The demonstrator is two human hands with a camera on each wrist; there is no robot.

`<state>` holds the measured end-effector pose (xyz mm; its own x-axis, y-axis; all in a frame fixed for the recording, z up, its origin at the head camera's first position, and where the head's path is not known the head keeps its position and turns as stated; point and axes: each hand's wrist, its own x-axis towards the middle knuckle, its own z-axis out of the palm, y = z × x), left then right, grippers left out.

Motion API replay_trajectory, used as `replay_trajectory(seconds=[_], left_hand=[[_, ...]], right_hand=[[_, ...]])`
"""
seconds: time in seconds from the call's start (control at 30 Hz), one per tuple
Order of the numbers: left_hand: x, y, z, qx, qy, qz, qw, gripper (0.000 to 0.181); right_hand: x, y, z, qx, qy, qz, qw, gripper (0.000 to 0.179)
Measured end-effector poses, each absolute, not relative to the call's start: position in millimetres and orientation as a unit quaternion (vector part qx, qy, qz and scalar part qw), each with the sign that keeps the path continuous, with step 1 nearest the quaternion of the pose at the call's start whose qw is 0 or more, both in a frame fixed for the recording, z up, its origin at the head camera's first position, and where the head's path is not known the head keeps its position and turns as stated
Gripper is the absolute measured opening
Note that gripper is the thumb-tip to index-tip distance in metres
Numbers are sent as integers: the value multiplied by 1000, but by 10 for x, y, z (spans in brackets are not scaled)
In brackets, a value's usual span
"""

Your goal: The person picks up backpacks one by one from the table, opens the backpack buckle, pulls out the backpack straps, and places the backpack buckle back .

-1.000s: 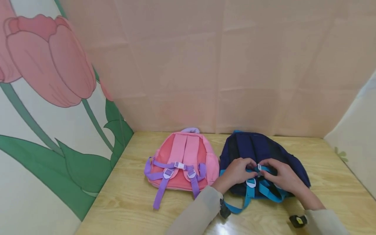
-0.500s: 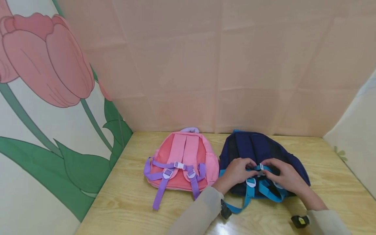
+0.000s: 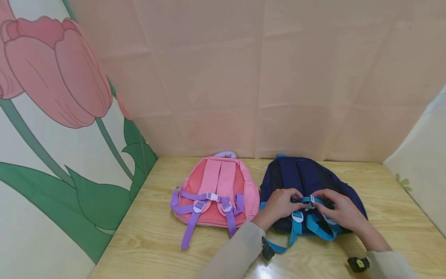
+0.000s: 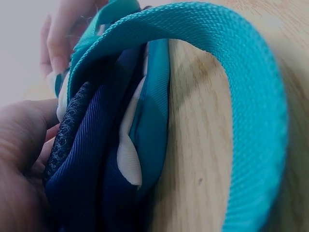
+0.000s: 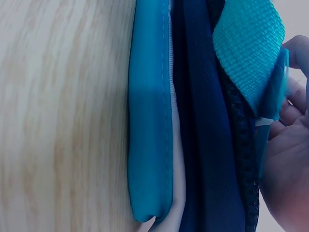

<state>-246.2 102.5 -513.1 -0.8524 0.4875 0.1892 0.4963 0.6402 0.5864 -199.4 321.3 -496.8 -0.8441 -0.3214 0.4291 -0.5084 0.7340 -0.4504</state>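
A navy backpack [image 3: 315, 174] lies on the table, back panel up, with bright blue straps. My left hand [image 3: 280, 203] pinches a short blue strap [image 3: 306, 199] across its lower part. On that strap sits a small white plastic slider [image 3: 312, 198], which my right hand [image 3: 343, 211] pinches between thumb and fingers. Just below hangs a grey buckle [image 3: 309, 206] between the two hands. In the left wrist view, a loop of blue webbing [image 4: 256, 96] arches beside the bag. The right wrist view catches my palm [image 5: 289, 150] next to the bag's side; fingertips are partly hidden there.
A pink backpack [image 3: 219, 174] with purple straps lies immediately left, its white buckle [image 3: 213, 197] fastened. Both bags rest on a wooden table [image 3: 146, 240]. Behind stands a peach cloth backdrop [image 3: 226, 77]; a tulip-patterned panel [image 3: 59, 73] is at the left.
My right hand has shifted slightly right, and the white slider has moved right with it. More blue strap shows between the hands; the left hand stays nearly in place.
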Motion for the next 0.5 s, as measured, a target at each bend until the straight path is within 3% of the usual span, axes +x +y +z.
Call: replay_trajectory(seconds=[0.5], left_hand=[[-2426,1023,-5086,-263,-916,-303,-6,17]], right_hand=[[-1968,3270,-4924,246,-910,279,183,28]])
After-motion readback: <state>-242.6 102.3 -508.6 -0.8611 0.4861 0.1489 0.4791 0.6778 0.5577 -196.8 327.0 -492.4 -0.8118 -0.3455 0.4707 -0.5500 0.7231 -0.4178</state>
